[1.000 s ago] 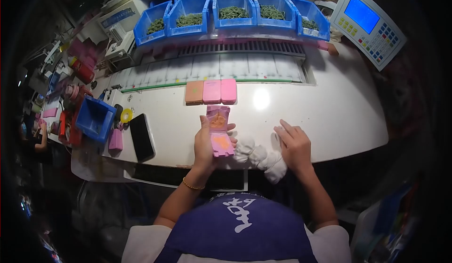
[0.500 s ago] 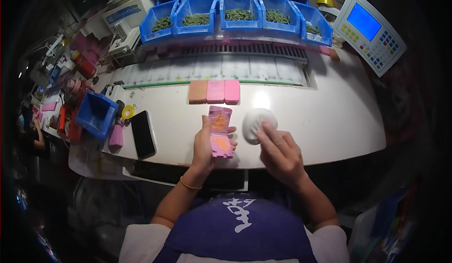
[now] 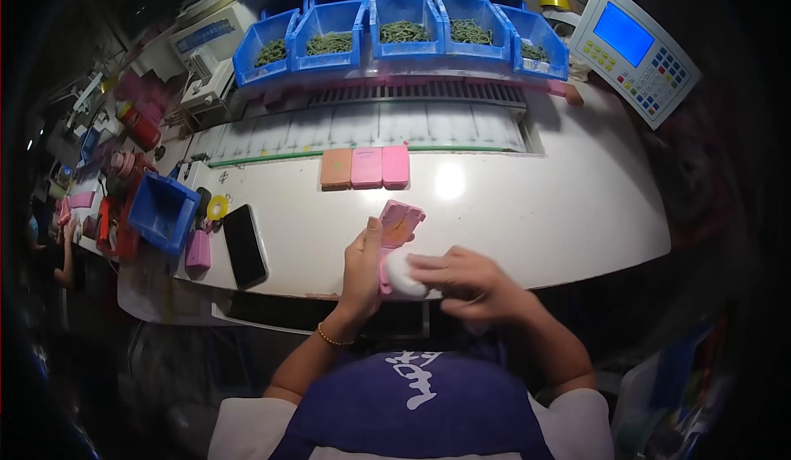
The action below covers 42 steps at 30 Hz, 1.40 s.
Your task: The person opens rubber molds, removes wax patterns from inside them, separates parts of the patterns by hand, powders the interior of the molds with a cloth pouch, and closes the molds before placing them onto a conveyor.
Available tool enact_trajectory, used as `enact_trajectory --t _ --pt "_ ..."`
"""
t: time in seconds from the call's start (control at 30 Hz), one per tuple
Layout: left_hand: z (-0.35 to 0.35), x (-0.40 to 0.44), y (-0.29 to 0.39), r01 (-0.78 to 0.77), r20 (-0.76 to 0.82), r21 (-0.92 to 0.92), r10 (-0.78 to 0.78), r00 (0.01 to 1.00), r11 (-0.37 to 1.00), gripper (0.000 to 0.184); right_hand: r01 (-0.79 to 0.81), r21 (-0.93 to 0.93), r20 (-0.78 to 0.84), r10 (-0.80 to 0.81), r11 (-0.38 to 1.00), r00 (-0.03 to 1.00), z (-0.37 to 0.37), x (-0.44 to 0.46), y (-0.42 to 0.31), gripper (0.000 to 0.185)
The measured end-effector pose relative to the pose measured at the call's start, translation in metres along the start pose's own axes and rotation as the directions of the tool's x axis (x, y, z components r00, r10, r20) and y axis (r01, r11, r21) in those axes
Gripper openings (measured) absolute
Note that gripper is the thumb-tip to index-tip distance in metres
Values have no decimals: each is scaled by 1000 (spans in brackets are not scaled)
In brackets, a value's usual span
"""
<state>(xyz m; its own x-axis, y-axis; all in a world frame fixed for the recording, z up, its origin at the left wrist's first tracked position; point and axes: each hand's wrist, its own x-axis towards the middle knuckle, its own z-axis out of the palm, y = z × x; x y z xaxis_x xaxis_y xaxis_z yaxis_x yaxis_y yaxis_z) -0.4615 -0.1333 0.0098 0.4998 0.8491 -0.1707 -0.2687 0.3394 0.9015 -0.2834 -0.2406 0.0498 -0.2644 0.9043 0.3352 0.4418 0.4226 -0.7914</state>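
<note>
My left hand [image 3: 360, 272] is wrapped round a pink rubber mold [image 3: 400, 218], folded open into two halves with an orange patch inside. In my right hand [image 3: 474, 283] is a rounded white powder pouch [image 3: 403, 275], pressed against the mold's lower half and covering most of it. The fingers of the right hand are slightly blurred. Just beyond, three closed blocks stand side by side on the table: one brownish-orange block [image 3: 336, 169], and two pink blocks [image 3: 381, 167].
Blue bins [image 3: 404, 35] of green strands line the back. A keypad with a blue screen [image 3: 634, 52] stands at right. To the left lie a phone [image 3: 245, 246], yellow tape [image 3: 217, 207], a pink block [image 3: 198, 251] and a blue bin [image 3: 163, 211]. Another person's arm [image 3: 67, 254] shows far left.
My right hand has brought the white pouch left and down onto the mold's lower half. The mold has tilted in my left hand. The whole view has shifted slightly.
</note>
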Motion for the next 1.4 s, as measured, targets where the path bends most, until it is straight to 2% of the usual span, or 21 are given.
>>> enact_trajectory --t 0.07,0.1,0.17,0.23,0.27,0.37,0.4,0.47,0.5,0.57,0.6,0.7,0.8,0.93,0.97,1.03,1.07,1.1,1.17,1.27,1.4 --pt "-10 6 -6 67 8 -111 -66 998 992 61 -50 37 -73 53 998 996 -22 -8 2 60" --pt "-18 8 -7 64 7 -115 -64 998 991 61 -117 -25 -143 112 993 983 -33 -14 4 58" --pt "-23 10 -2 279 149 -386 -239 960 879 62 -353 -283 -245 288 892 926 -44 -15 2 53" --pt "-16 7 -2 296 192 -418 -235 953 859 62 -279 -351 -264 192 894 945 -34 -8 4 52" --pt "-14 3 -4 317 228 -377 -245 942 870 61 -206 -418 -275 93 885 957 -25 -3 7 52" --pt "-6 -5 -6 334 300 -287 -246 922 898 59 -239 57 -392 242 969 887 8 15 17 47" --pt "-3 -8 -5 265 312 -198 -195 930 944 57 -246 61 -398 249 967 883 15 18 19 47" --pt "-3 -15 -2 205 323 -92 -165 932 974 41 -271 442 -295 424 855 857 18 25 24 35" --pt "-7 -14 -1 208 322 -91 -169 932 974 41 -272 446 -295 426 853 855 17 24 23 35" --pt "-11 -14 2 -94 340 245 5 940 965 34 -182 128 -325 215 975 921 13 21 15 25" --pt "-10 -15 5 -171 321 224 94 943 959 27 -150 69 -329 164 986 930 12 23 9 23" --pt "-14 -11 6 -211 338 269 113 934 940 25 -164 24 -290 164 986 943 12 20 9 24" --pt "-7 -14 1 -356 297 354 257 919 865 22 -122 -40 -311 104 992 945 8 21 4 32" --pt "-4 -14 1 -479 247 453 411 878 752 21 -189 -28 -271 175 982 947 14 12 24 41" --pt "-7 -13 3 -486 241 456 422 874 746 21 -177 -94 -305 141 980 942 21 12 33 46" --pt "-18 -9 8 -386 154 719 408 900 578 22 -189 -226 -368 96 956 925 29 13 43 57" --pt "-25 -2 11 -359 108 748 431 896 559 24 -228 -191 -354 150 955 923 31 11 48 60" --pt "-32 -1 20 -133 -49 779 270 962 613 34 -272 -155 -338 208 950 918 31 8 52 62" --pt "-43 1 23 -174 102 979 479 872 109 49 -297 -178 -293 238 938 926 28 2 57 50" --pt "-30 -15 27 -195 163 979 350 923 57 59 -244 -113 -320 197 963 927 31 -2 60 24" --pt "-41 -2 22 -284 216 948 368 905 142 46 -228 -147 -339 167 963 926 32 -4 58 19"
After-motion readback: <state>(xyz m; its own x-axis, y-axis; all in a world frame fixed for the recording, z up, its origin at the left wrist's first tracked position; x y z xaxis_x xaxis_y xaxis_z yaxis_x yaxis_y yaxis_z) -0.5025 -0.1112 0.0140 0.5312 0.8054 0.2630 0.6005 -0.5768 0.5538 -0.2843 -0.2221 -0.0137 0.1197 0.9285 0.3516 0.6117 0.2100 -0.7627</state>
